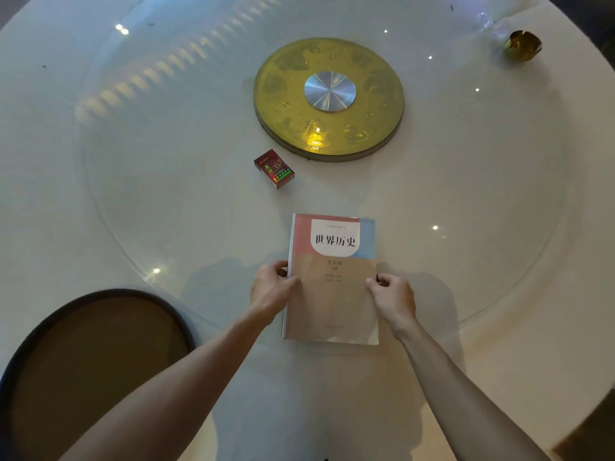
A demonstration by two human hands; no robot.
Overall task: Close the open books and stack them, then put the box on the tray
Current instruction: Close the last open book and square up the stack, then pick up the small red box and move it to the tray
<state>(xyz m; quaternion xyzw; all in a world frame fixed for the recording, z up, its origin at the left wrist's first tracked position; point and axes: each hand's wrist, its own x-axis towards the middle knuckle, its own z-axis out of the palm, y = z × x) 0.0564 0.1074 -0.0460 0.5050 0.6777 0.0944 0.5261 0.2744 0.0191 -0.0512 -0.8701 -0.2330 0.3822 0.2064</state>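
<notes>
On round white glass-topped table point(466, 201): closed pink/beige/blue paperback book point(332, 294), cover up, clamped at side edges by left hand point(271, 291) and right hand point(392, 299). Small red box point(274, 168) beyond book, flat on table. Round brown dark-rimmed tray point(96, 361) near-left, well apart from box.

We see one closed book point(332, 281) between two hands, one red box point(274, 168) beyond them, one brown tray point(100, 361), one gold disc point(328, 98).
</notes>
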